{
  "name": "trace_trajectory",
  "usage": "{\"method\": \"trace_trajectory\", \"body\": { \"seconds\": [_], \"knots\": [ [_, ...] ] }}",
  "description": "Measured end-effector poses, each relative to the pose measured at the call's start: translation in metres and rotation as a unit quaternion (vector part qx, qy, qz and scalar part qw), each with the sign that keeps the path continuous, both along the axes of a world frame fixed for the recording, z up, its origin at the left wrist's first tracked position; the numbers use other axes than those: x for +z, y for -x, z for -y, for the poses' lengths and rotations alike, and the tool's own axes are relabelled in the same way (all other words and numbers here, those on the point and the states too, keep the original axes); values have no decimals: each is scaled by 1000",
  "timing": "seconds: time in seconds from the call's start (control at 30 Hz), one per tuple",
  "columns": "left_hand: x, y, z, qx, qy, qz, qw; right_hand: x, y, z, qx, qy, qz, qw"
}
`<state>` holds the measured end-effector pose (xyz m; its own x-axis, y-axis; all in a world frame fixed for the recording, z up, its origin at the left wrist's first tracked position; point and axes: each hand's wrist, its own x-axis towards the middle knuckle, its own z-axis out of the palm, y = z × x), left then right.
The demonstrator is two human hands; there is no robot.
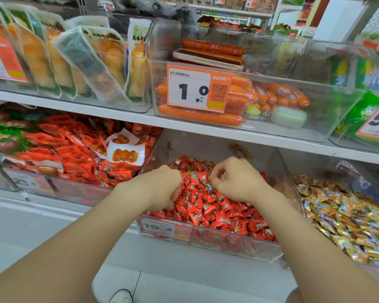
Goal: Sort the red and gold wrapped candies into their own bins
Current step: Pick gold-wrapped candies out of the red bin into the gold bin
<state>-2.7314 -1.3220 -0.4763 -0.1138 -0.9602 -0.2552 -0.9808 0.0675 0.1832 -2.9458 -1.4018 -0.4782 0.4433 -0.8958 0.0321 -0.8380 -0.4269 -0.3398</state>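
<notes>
Starting closest: both arms reach out over the pale floor to the lower shelf, and both hands are in the red candy bin, the one with the 19.8 price tag. The left hand has its fingers curled down into the red candies at the bin's left side. The right hand is curled too, fingertips bunched by a gold-and-blue wrapper, but honestly I can't tell if either hand has hold of anything. Next door on the right, the gold candy bin has a big pile of gold candies with no obvious red in it. So mostly sorted, I'd say. A few gold-ish strays still sit at the back of the red pile. The sausages are a shelf up.
</notes>
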Motion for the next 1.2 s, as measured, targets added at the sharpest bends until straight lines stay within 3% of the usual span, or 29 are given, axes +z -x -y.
{"method": "trace_trajectory", "body": {
  "seconds": [0.17, 0.33, 0.47, 0.67, 0.87, 0.93, 1.07, 1.2],
  "knots": [
    [-4, -2, 14, 2, 69, -81, 994, -13, -9, 14, 17, 1, -135, 991],
    [-1, 11, 33, 100, 162, -119, 974, -9, -10, 18, 40, -64, -111, 991],
    [-14, 20, 58, 134, 233, -99, 958, -5, -3, 12, 27, -42, -41, 998],
    [-41, 16, 87, 77, 145, -43, 986, -3, 4, 26, -13, 10, 72, 997],
    [-49, 11, 99, 26, 42, -52, 997, -24, -3, 44, 62, 43, 57, 996],
    [-49, 10, 100, 27, 26, -77, 996, -24, -9, 49, 89, 52, 15, 995],
    [-55, 8, 102, 30, 12, -114, 993, -28, -17, 61, 101, -22, -155, 982],
    [-57, 12, 101, 35, 15, -134, 990, -20, -16, 60, 133, -105, -188, 967]
  ]
}}
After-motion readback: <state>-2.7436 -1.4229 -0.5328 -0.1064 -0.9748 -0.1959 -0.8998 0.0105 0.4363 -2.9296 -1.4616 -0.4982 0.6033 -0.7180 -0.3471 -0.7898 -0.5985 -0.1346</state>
